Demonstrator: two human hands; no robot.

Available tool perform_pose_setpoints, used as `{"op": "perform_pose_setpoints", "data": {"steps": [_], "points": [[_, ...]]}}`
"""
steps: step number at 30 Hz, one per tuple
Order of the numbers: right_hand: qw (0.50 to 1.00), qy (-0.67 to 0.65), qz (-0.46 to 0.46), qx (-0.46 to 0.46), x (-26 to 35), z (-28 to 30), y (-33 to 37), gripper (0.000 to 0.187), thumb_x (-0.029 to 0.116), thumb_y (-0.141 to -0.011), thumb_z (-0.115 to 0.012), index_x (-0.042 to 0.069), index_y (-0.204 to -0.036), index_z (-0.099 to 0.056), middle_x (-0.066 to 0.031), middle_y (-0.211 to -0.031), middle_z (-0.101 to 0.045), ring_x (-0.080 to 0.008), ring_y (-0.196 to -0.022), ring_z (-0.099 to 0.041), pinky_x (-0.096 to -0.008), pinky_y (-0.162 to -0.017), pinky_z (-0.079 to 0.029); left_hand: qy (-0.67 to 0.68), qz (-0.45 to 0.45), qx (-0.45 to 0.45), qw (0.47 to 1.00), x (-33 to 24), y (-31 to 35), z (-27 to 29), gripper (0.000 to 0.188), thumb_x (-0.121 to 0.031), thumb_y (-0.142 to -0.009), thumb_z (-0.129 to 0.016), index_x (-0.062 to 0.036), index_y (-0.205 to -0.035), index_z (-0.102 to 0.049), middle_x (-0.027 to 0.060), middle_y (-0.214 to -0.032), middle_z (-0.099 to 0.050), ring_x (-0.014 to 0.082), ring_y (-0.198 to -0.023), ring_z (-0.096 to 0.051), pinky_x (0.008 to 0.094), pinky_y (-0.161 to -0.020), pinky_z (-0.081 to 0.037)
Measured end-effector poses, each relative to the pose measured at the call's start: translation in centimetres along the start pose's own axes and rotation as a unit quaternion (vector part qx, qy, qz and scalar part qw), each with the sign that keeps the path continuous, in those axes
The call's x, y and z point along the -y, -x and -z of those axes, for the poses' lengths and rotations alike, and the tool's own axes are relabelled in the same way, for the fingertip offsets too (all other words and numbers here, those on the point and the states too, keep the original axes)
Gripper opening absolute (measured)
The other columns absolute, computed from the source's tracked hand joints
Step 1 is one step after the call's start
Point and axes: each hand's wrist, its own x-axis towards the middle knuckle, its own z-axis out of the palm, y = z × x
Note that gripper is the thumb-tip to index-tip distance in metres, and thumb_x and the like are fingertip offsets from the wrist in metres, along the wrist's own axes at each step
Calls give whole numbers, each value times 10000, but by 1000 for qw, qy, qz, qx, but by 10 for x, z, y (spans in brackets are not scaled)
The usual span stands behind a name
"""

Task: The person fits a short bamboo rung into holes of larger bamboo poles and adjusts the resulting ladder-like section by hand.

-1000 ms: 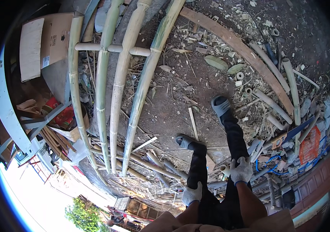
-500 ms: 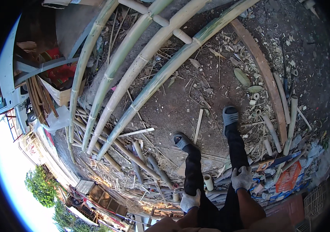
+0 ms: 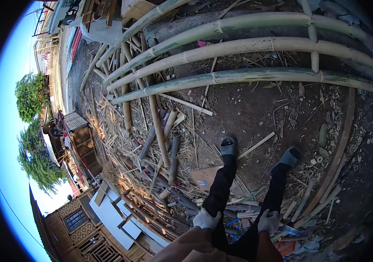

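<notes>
My left hand (image 3: 206, 219), in a pale knit glove, rests on my left knee with nothing held. On the other knee lies my right hand (image 3: 269, 222), gloved alike, its fingers draped over the dark trouser leg (image 3: 278, 187). Beyond my feet, in grey-blue slide sandals (image 3: 228, 148), several long green bamboo poles (image 3: 238, 77) run side by side from left to right. A short bamboo crosspiece (image 3: 312, 32) passes through them at the right. Both hands are far from the poles. A flat blue-edged piece (image 3: 292, 230) lies beside my right hand; its kind is unclear.
Bamboo offcuts (image 3: 174, 159), split strips (image 3: 258, 145) and shavings litter the dirt at left. A curved-looking brown plank (image 3: 341, 144) lies at right. A piece of cardboard (image 3: 205, 177) is by my left leg. Far left stand a bamboo-walled house (image 3: 70, 214) and trees (image 3: 33, 96).
My view has swung left, so the poles now run more crosswise and the house has come into sight. Both hands stay on my knees.
</notes>
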Motion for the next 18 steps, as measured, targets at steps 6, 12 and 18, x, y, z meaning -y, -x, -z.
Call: {"op": "perform_pose_setpoints", "data": {"steps": [6,12,18], "points": [[998,19,47,-35,-10,-10,-3,303,361,-911,-670,78,-841,-587,-163,-1028,-574,-376,-881,-645,-521,-732,-513,45,7,31,998,5,1,-16,885,-714,-761,-670,39,-1219,-591,235,-1079,-714,386,-1011,-720,483,-868,-577],[996,52,59,-41,-7,-9,-4,317,361,-911,-666,60,-838,-598,-181,-1024,-570,-385,-887,-632,-517,-762,-514,86,12,54,995,7,-1,-14,857,-698,-764,-677,37,-1195,-596,236,-1085,-713,386,-999,-723,475,-860,-581],[993,67,80,-56,5,-5,5,335,355,-901,-669,40,-821,-588,-185,-1009,-573,-386,-870,-631,-503,-757,-512,119,14,79,990,17,-6,-19,872,-714,-770,-662,42,-1198,-593,249,-1101,-708,388,-1007,-721,469,-879,-578]]}}
